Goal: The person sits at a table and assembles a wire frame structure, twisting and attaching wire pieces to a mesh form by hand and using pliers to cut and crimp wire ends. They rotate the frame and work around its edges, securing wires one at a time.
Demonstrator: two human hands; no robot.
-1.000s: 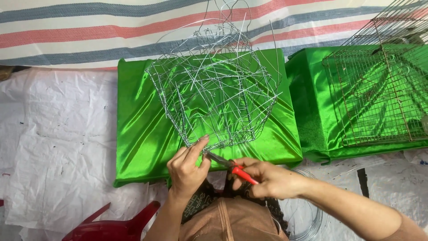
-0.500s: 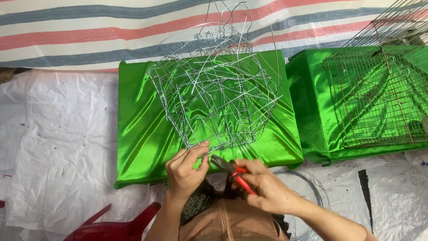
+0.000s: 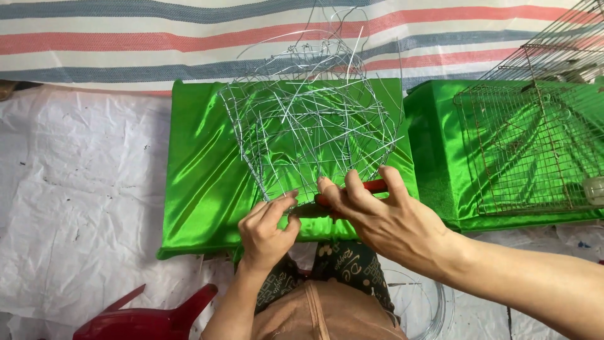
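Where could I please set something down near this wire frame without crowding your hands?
The white sheet left of the green cushion lies bare. Crowded: the wire frame, left hand, right hand and the cage at right.

Wire frame (image 3: 308, 119) on cushion (image 3: 201, 182), cage (image 3: 528, 145) right.

Both forearms reach forward from the bottom of the view, bare to the wrist. The left hand (image 3: 267, 234) is raised with its back to the camera, fingers curled and thumb meeting the fingertips in a tight pinch. The right hand (image 3: 384, 214) comes in from the lower right, forearm slanting across, knuckles up, fingers bent and spread, wrapped in a closed grip. The two hands sit just beside each other, fingertips nearly touching.
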